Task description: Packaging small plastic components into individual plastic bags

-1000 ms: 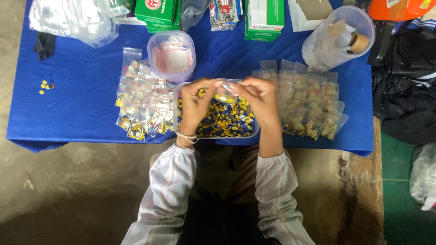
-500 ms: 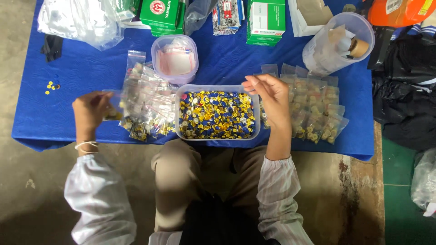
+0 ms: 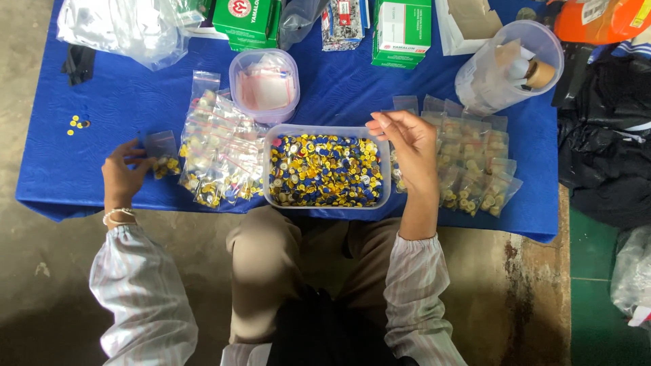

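The left hand (image 3: 124, 173) rests on the blue-covered counter (image 3: 108, 108), well to the left of the clear rectangular tub of buttons (image 3: 326, 167), its fingers curled onto a small zip bag (image 3: 163, 154) that holds a few yellow buttons; the fingertips press the bag's left edge, though whether they pinch it or only touch it cannot be told. The right hand (image 3: 409, 150) hovers just right of the tub, over its right rim, fingers loosely bent and apart, palm turned inward, with nothing visible in it. The tub sits at the counter's near edge, full of yellow, blue and white buttons. Between the tub and the small zip bag lies a heap of filled zip bags (image 3: 217, 163). Right of the tub, partly under the right hand, a second spread of filled bags (image 3: 478, 166) lies in rows. Behind the tub stands a round lidded container of empty bags (image 3: 265, 85). Far left of the tub, a few loose yellow buttons (image 3: 76, 124) lie on the cloth. Green and white boxes (image 3: 400, 30) and a clear jar (image 3: 505, 68) stand along the far edge.
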